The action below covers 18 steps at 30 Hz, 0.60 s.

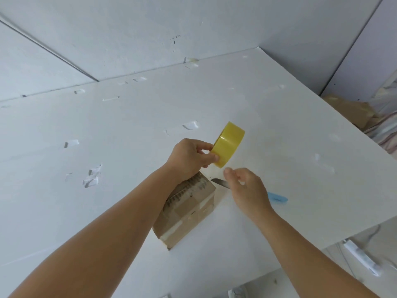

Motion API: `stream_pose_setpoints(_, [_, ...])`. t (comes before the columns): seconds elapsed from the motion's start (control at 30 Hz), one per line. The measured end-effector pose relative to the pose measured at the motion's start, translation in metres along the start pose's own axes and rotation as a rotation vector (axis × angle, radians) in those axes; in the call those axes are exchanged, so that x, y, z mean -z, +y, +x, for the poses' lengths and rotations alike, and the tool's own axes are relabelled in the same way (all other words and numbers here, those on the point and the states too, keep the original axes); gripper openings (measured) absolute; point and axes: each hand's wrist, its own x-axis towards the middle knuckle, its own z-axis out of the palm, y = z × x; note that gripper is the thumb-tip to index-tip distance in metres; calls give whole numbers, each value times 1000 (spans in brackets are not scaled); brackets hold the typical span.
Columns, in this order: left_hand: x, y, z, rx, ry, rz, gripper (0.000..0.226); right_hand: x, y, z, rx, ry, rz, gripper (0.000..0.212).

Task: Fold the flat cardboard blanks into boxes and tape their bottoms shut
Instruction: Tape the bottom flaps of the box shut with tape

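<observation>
A small brown cardboard box (pixel 189 214) stands on the white table (pixel 129 134), with strips of tape across its upper face. Above it, my left hand (pixel 189 158) grips a yellow roll of clear tape (pixel 228 144) by its rim, lifted off the table. My right hand (pixel 245 186) is just below and right of the roll. Its thumb and forefinger pinch together at the roll's lower edge, apparently on the tape's free end. My left forearm hides the box's left side.
A knife lies on the table under my right hand, its blade (pixel 219 182) pointing at the box and its blue handle (pixel 277 197) to the right. Crumpled brown paper (pixel 352 112) lies beyond the table's right edge. White walls meet behind the table.
</observation>
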Motion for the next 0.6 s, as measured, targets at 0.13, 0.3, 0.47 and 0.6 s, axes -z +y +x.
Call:
stream_pose_setpoints(0.13, [-1,1,-2,22,8,-31,11,-18,-38,-10,-211,-172,410,53])
stream_pose_setpoints(0.3, [-3,5,-2,59,97,-87,8,-37,-46,-13,-321,-89,673,35])
stream_pose_setpoints(0.47, [2,11,-6,66,224,-261,13,-38,-46,-15,-328,-47,659,26])
stream_pose_setpoints(0.6, [17,13,-22,17,326,-341,14,-36,-46,-17,-325,-65,648,23])
